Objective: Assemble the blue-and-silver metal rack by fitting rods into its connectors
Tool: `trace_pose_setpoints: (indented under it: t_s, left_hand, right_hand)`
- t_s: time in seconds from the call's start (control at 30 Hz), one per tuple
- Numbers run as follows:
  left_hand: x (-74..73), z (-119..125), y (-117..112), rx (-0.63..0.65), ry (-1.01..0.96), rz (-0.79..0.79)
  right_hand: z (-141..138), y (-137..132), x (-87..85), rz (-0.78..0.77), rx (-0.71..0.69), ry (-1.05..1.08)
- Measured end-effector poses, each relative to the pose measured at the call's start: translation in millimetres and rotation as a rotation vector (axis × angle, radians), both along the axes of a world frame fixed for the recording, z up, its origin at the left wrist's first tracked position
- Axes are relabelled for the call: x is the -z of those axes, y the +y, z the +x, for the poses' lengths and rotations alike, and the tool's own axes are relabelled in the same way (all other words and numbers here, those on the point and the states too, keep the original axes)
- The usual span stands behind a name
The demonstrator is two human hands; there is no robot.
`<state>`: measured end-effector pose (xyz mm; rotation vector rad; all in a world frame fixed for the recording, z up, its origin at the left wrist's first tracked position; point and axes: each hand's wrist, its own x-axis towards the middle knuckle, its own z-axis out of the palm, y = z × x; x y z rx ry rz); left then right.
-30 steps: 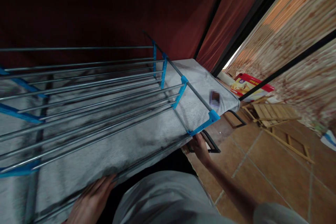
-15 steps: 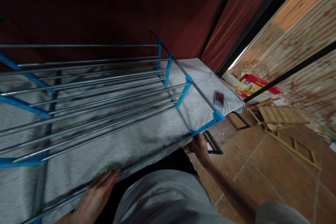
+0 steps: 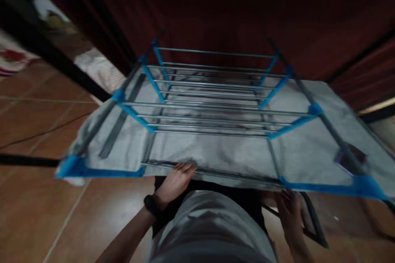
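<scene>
A rack of metal tubes joined by blue plastic brackets, looking like a shoe rack (image 3: 216,111), lies on its side on a grey, cloth-covered surface (image 3: 222,150). My left hand (image 3: 179,181), a dark watch on its wrist, has its fingers curled over the rack's nearest tube, left of the middle. At the right end of that same tube, my right hand (image 3: 290,205) is closed at the blue corner bracket (image 3: 324,189). Its fingertips are partly hidden and blurred.
Loose grey tubes (image 3: 114,133) lie on the cloth at left. A dark, phone-like object (image 3: 353,158) rests at right, partly behind a rack upright. Dark red curtains (image 3: 216,8) hang behind. Below my right side juts a black metal frame (image 3: 313,222). A cable (image 3: 46,132) crosses the tiled floor.
My view has swung left, bringing the rack's left end and the loose tubes into sight. Both hands stay at the near tube, and the left fingers now curl over it.
</scene>
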<state>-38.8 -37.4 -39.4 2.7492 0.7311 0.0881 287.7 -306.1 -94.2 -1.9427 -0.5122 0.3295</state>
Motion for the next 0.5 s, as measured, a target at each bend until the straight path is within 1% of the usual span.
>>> trace_pose_setpoints:
  t_s: [0.07,0.1,0.13,0.2,0.27,0.37,0.43,0.5]
  left_hand:
    - [-7.2,4.8,-5.1,-0.035,0.025,-0.032]
    - [-9.1,6.0,-7.5,-0.047,0.036,-0.04]
    - [-10.1,6.4,-10.0,-0.053,0.047,-0.047]
    - [-10.3,5.9,-15.2,-0.051,0.063,-0.052]
    - [-8.7,4.7,-19.3,-0.047,0.065,-0.046]
    - [-5.5,3.9,-21.9,-0.053,0.052,-0.019]
    - [-4.2,4.5,-22.5,-0.052,0.04,-0.004]
    - [-3.7,4.6,-24.5,-0.047,-0.005,0.013]
  right_hand:
    - [-7.0,-9.2,9.6,-0.052,-0.059,0.045]
    - [-11.1,-13.0,13.9,-0.062,-0.088,0.01]
    - [-15.6,-15.4,17.2,-0.07,-0.136,-0.048]
    - [-24.5,-12.9,19.3,-0.07,-0.282,-0.247]
    - [-31.7,2.0,15.7,-0.049,-0.485,-0.508]
    - [-38.5,41.0,5.3,-0.064,-0.733,-0.852]
    - [-41.2,66.8,0.1,-0.107,-0.864,-0.986]
    - [-42.2,84.8,-1.0,-0.144,-0.985,-1.062]
